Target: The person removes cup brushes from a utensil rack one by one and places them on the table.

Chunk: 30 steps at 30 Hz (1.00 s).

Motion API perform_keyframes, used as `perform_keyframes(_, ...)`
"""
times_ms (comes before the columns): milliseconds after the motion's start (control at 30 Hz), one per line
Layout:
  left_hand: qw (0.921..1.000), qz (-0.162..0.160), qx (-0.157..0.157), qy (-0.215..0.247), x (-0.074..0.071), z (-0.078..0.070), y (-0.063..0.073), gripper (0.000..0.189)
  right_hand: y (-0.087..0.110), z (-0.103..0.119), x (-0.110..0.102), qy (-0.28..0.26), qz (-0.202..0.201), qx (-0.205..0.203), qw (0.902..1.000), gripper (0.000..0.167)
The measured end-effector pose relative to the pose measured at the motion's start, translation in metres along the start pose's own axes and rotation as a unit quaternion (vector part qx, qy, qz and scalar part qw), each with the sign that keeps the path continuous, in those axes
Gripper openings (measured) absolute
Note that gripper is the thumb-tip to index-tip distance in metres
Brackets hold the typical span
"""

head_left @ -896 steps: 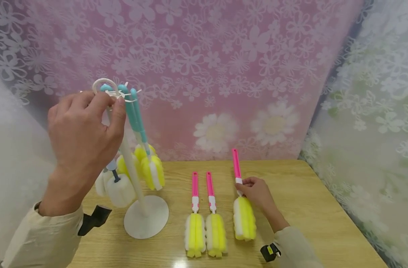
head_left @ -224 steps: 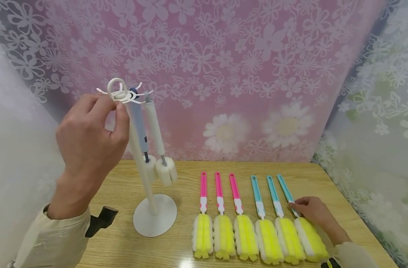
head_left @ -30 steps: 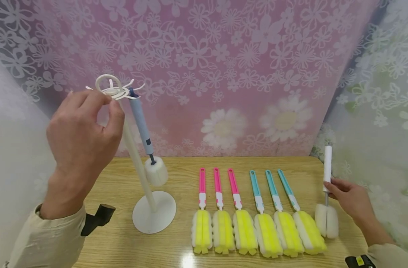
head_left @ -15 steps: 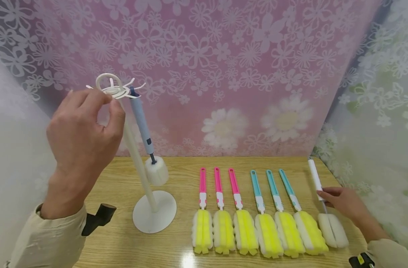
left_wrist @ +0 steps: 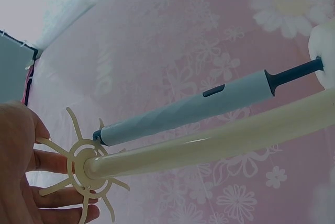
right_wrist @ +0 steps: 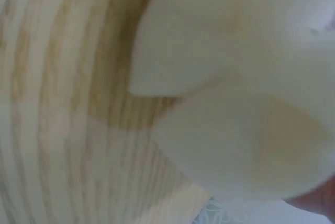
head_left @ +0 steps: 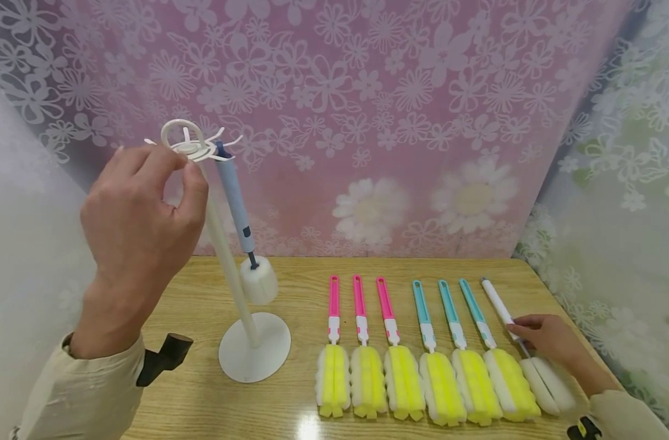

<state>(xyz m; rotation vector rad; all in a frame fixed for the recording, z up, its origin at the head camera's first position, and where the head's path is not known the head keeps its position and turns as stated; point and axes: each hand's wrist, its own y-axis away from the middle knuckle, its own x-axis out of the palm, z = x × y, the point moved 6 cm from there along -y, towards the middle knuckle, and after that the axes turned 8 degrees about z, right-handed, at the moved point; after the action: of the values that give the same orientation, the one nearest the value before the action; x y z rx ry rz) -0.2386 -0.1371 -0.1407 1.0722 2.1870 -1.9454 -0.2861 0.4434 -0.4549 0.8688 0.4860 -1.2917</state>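
Note:
With thumb and fingers, my left hand [head_left: 142, 214] holds the hooked top of a white brush stand [head_left: 224, 256]; the left wrist view has those fingers at its ring of hooks [left_wrist: 78, 153]. From one hook hangs a blue-handled sponge brush [head_left: 236, 201] with a white head. At the table's right side my right hand [head_left: 556, 345] pinches a white-handled sponge brush [head_left: 498, 301] low on its handle. This brush lies slanted at the end of a row, its white sponge head [right_wrist: 246, 145] large and blurred in the right wrist view.
Left of the white-handled brush lie three teal-handled sponge brushes [head_left: 422, 311] and three pink-handled sponge brushes [head_left: 334, 305], all with yellow-and-white heads. The stand's round base [head_left: 254, 360] rests on the wooden table [head_left: 290, 281]. A floral curtain [head_left: 323, 122] hangs behind.
The white-handled brush has come down from nearly upright to lying beside the teal ones, my right hand lowering with it. Earlier, it and the other brushes hung on the stand. My left hand stays there.

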Motion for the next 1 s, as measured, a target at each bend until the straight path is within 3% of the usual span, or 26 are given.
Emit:
perform_keyframes(767,1.0,-0.002,0.001,0.005,-0.001,-0.0011,0.0001,0.031,0.0065,-0.0036,0.0035,0.027,-0.01,0.02,0.9994,0.066)
perform_keyframes(1000,1.0,-0.001,0.003,0.005,-0.0014,-0.0018,0.0,0.031,0.009,-0.0053,0.0038,-0.003,0.0,0.025,0.9997,0.067)
